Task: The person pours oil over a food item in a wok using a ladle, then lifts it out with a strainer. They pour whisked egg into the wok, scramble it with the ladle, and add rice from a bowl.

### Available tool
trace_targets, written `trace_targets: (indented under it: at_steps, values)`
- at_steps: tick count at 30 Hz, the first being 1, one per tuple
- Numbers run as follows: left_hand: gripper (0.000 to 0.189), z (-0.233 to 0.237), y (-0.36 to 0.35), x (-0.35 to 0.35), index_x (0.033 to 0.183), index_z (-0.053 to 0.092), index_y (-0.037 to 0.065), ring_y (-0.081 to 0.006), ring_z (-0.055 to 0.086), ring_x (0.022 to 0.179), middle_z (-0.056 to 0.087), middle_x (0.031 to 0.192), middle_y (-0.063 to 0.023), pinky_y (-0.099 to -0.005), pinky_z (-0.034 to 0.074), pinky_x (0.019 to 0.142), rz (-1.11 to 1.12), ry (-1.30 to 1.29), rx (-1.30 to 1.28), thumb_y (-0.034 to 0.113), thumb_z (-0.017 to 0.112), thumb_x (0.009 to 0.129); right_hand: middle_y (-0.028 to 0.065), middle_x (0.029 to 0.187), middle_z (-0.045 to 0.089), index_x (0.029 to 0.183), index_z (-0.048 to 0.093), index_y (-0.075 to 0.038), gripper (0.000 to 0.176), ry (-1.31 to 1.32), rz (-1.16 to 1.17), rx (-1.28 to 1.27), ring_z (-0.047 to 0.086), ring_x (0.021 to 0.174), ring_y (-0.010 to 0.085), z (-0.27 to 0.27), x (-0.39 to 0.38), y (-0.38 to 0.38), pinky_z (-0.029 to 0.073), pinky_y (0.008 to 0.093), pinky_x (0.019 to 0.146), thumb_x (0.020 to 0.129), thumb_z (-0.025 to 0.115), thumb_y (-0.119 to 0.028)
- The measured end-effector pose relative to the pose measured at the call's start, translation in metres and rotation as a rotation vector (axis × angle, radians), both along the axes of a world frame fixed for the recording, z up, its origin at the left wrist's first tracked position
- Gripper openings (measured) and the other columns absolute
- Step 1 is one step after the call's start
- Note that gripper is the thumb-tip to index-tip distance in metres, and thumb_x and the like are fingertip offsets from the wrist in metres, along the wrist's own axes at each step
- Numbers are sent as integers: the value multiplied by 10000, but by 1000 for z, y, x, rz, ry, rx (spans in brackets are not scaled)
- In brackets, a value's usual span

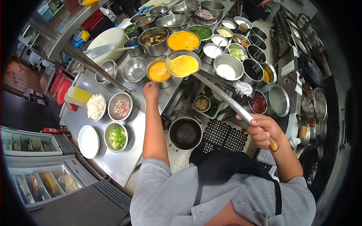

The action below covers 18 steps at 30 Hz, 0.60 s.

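Note:
My right hand [263,132] is wrapped round the wooden-ended handle of a long metal ladle [222,94]. The ladle's bowl, with yellow-orange liquid [184,65] in it, hangs at the upper middle, tilted a little, by the right rim of a small metal bowl [166,83] of orange liquid. My left hand [151,90] is closed at the near left rim of that small bowl; its fingertips meet the rim. Behind them stands a larger bowl of orange liquid [183,40].
Bowls of white rice [96,107], diced pink meat [122,108] and chopped green onion [117,137] stand on the left counter beside a white plate [89,141]. A black-bottomed pot [185,133] sits low in front. Sauce containers line the right; an overhead rail [96,67] crosses the left.

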<state>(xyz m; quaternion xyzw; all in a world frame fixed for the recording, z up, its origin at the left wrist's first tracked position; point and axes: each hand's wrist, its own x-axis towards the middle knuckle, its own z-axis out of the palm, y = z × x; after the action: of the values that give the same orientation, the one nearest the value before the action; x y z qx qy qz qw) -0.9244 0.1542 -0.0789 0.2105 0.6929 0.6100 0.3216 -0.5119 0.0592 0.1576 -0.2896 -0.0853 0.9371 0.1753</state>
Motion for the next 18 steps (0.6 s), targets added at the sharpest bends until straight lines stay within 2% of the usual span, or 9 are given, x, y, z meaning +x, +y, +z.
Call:
trace_targets:
  at_steps: [1, 2, 4, 5, 7, 8, 10, 14, 18]
  values:
    - [161, 5, -1, 3, 797, 628, 14, -165, 518, 605, 572, 677, -45, -309, 433, 585, 65, 181, 36, 171, 664, 804, -6, 594, 381, 1302, 422, -27, 369, -7, -2, 4, 343, 355, 35, 0, 4, -2, 271, 201, 263, 939, 420, -96]
    - [161, 9, -2, 4, 797, 628, 14, -165, 518, 605, 572, 677, -45, -309, 433, 585, 61, 181, 37, 171, 664, 804, -6, 592, 378, 1299, 428, -28, 368, -16, -5, 10, 341, 354, 34, 1, 7, -4, 264, 200, 263, 938, 422, -96]
    - [201, 27, -7, 5, 837, 668, 11, -274, 583, 771, 626, 792, -123, -381, 463, 718, 233, 1053, -36, 187, 699, 744, -6, 592, 379, 1298, 433, -30, 367, -33, -13, 21, 340, 354, 34, 3, 11, -7, 262, 200, 263, 938, 423, -95]
    - [201, 38, -6, 4, 837, 668, 11, -274, 583, 771, 626, 792, -123, -381, 463, 718, 232, 1052, -33, 187, 699, 744, -5, 593, 379, 1298, 437, -32, 366, -50, -17, 30, 338, 354, 33, 4, 12, -8, 260, 200, 263, 938, 424, -95]
    - [281, 58, 1, -1, 923, 701, 67, -333, 583, 891, 628, 899, -171, -418, 460, 792, -120, 1144, -80, 229, 725, 694, -3, 595, 383, 1299, 438, -34, 367, -57, -27, 28, 338, 354, 33, 5, 11, -11, 260, 200, 263, 937, 424, -94]
    - [281, 63, 7, -1, 923, 701, 67, -333, 583, 891, 628, 899, -171, -418, 460, 792, -119, 1140, -81, 229, 725, 694, -1, 596, 386, 1300, 438, -36, 368, -61, -33, 26, 337, 353, 33, 5, 11, -11, 260, 200, 262, 937, 424, -92]
    - [336, 71, 23, 0, 996, 709, 143, -332, 589, 937, 628, 924, -179, -407, 464, 822, -475, 1092, -115, 266, 735, 683, 3, 598, 391, 1301, 436, -34, 370, -56, -34, 23, 338, 353, 33, 4, 10, -10, 260, 200, 261, 936, 424, -90]
    - [345, 67, 51, 6, 1009, 707, 178, -327, 594, 949, 640, 947, -178, -403, 462, 846, -629, 1058, -82, 290, 734, 685, 8, 602, 396, 1298, 434, -25, 370, -54, -37, 23, 337, 352, 33, 6, 5, -9, 259, 199, 258, 933, 426, -85]
    - [288, 60, 70, 0, 977, 708, 157, -325, 625, 844, 663, 895, -167, -398, 484, 772, -741, 975, -133, 274, 711, 714, 10, 603, 399, 1288, 441, -20, 363, -68, -30, 31, 337, 351, 33, 13, -1, -7, 259, 199, 257, 931, 430, -84]
